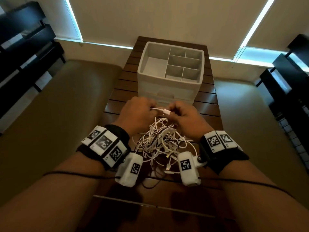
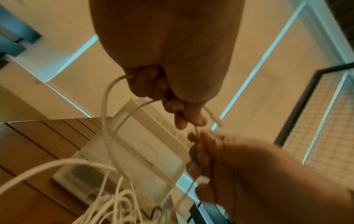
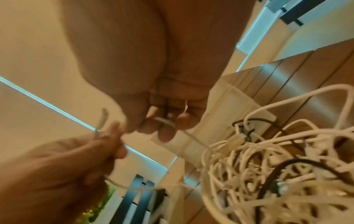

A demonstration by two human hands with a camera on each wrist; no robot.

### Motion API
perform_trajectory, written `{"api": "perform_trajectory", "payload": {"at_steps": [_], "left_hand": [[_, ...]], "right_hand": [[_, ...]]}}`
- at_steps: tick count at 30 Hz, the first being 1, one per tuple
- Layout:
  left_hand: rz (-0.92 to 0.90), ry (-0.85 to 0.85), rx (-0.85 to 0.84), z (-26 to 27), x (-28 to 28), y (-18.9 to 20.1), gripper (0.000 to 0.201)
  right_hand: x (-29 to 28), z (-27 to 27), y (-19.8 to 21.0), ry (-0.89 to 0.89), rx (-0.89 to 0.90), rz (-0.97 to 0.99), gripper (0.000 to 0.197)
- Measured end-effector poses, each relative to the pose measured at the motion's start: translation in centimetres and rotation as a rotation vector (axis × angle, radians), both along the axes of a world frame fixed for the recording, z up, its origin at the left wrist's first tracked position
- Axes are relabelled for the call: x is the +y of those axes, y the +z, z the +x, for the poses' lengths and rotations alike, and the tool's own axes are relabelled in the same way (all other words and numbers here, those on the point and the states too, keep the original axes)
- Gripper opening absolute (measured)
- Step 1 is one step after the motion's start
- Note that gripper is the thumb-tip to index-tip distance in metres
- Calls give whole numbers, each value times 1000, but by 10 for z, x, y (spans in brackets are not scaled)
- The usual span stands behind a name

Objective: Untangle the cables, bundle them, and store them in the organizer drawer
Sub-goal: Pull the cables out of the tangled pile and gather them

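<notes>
1. On the slatted wooden bench (image 1: 207, 101), at its far end: a pale organizer (image 1: 170, 71), top tray split into compartments, all bare; drawer fronts below it closed as far as can be told.
2. Just nearer than the organizer, mid-bench: a tangled heap of cables (image 1: 160, 141), mostly white with a few dark strands woven through, several plugs poking out.
3. Above the heap, close to the organizer's front: left hand (image 1: 137, 113), fingers curled round a white cable (image 1: 160, 110); in the left wrist view, loops of it trailing down into the tangle.
4. Beside it, nearly touching: right hand (image 1: 185, 114), fingertips pinching the same cable near its plug end (image 1: 167, 112).
5. Step in hand, by judgement: the untangling, only just under way; one cable singled out, nothing bundled, nothing stored.
6. Next move likely calls for drawing that cable free hand over hand, easing it where it snags, not yanking the knot tighter.
7. No brand or readable writing anywhere; only black-and-white square markers on the wrist bands (image 1: 103, 143).
</notes>
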State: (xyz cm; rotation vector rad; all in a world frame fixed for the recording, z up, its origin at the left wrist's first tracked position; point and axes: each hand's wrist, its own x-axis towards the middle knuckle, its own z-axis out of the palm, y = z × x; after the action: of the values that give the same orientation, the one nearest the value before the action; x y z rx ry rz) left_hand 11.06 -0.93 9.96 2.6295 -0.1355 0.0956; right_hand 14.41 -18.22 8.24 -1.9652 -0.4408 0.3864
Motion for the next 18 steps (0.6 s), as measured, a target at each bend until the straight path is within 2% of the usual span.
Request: {"api": "perform_trajectory", "payload": {"at_steps": [2,5,7,9,11,14,16,18], "left_hand": [[-91,58,-84,2,10,4,38],[-198,136,-204,4,22,15,39],[-105,241,-247,4,35,21,36],[34,296,-204,3,43,24,23],[93,183,-120,2,37,26,25],[130,-52,24,1,12,25,35],[81,-32,34,4,7,18,32],[-24,22,41,6,9,9,34]], "right_hand": [[-6,-4,-14,79,76,-63,15],[-11,-9,-36,125,128,-166,12],[-9,-4,-35,70,87,-178,12],[-3,2,-22,29,-16,-193,16],[6,7,-11,15,-86,-148,21],[15,9,-3,-12,-142,-94,14],[15,5,-2,-12,-122,-71,10],[13,1,-13,54,-117,-171,6]]}}
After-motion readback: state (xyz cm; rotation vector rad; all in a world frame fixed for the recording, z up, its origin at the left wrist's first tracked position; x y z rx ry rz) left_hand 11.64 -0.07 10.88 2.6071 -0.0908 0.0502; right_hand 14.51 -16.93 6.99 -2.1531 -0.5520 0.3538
